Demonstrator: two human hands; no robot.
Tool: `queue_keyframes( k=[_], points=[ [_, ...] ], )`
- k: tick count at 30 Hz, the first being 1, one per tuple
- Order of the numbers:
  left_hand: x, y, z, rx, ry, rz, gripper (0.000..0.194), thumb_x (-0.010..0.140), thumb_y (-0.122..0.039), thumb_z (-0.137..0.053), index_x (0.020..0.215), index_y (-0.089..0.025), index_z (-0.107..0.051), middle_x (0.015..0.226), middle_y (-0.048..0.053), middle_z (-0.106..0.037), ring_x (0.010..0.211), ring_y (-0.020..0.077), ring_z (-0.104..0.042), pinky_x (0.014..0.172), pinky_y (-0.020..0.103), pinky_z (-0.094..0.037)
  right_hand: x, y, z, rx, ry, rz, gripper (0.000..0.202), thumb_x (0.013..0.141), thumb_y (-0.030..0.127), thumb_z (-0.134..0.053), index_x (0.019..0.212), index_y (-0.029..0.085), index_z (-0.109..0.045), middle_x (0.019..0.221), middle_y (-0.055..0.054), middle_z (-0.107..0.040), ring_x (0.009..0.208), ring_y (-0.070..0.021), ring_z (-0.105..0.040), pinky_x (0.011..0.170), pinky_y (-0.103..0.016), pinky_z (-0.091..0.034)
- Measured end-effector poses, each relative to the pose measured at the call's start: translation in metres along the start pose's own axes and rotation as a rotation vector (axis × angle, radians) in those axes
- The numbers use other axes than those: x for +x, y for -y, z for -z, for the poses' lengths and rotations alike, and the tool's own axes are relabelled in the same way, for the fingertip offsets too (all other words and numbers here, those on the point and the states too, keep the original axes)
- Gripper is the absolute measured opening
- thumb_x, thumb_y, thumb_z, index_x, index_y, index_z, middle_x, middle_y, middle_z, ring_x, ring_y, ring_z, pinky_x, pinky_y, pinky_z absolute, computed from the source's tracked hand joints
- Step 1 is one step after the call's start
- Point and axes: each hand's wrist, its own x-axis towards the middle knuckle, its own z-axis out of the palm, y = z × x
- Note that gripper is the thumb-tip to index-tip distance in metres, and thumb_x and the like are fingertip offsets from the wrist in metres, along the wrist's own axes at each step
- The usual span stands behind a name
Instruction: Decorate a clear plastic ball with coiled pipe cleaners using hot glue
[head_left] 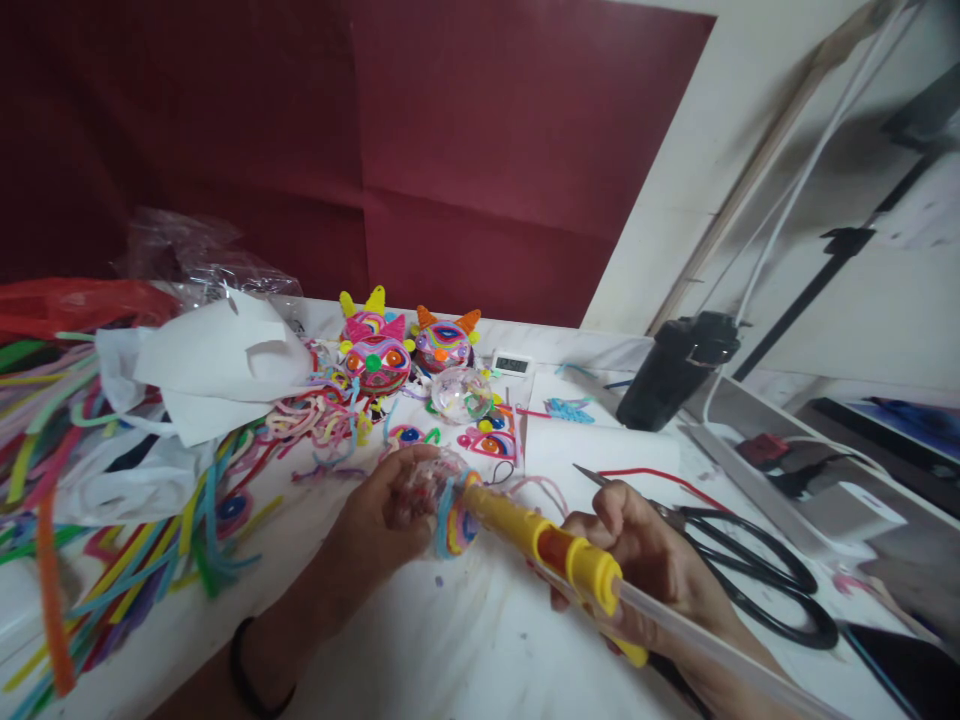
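Note:
My left hand (386,510) is closed around a clear plastic ball (431,485) with coloured strips on its right side. Those strips form curved blue, yellow and pink bands (456,520). A yellow glue gun (559,545) is gripped in my right hand (645,560); its nozzle end meets or nearly meets the bands, and a long translucent stick (697,620) comes out of its back. Exact contact at the nozzle is too blurred to tell. Beyond my hands lie a clear dome (459,393) and flat eye-shaped pieces (491,443).
Finished colourful animal heads (377,362) stand at the back beside a small digital timer (513,363). Fuzzy coloured stems (142,560) and white paper (217,360) cover the left. Black-handled scissors (750,560) lie right, near a black bottle (675,375) and a grey tray (795,510).

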Motion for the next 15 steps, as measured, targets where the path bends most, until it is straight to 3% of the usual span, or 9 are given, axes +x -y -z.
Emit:
queue_keyframes(
  k=[8,15],
  points=[
    [0.001,0.009,0.003,-0.003,0.019,-0.023,0.058,0.064,-0.021,-0.071,0.122,-0.021,-0.064,0.092,0.001,-0.068,0.068,0.0134,-0.056,0.052,0.020,-0.042,-0.001,0.007,-0.012,0.031,0.022,-0.064,0.061,0.065,0.040,-0.096,0.085,0.029,-0.040,0.075,0.003,-0.073,0.056,-0.0132,-0.064,0.043,-0.018,-0.043],
    [0.002,0.008,0.002,0.005,0.006,-0.040,0.058,0.062,-0.019,-0.069,0.120,-0.021,-0.065,0.088,-0.002,-0.065,0.062,0.0112,-0.052,0.051,0.020,-0.039,0.001,0.006,-0.003,0.030,0.092,-0.053,0.058,0.068,0.038,-0.095,0.087,0.029,-0.040,0.081,0.003,-0.073,0.055,-0.0118,-0.064,0.044,-0.018,-0.046]
  ],
)
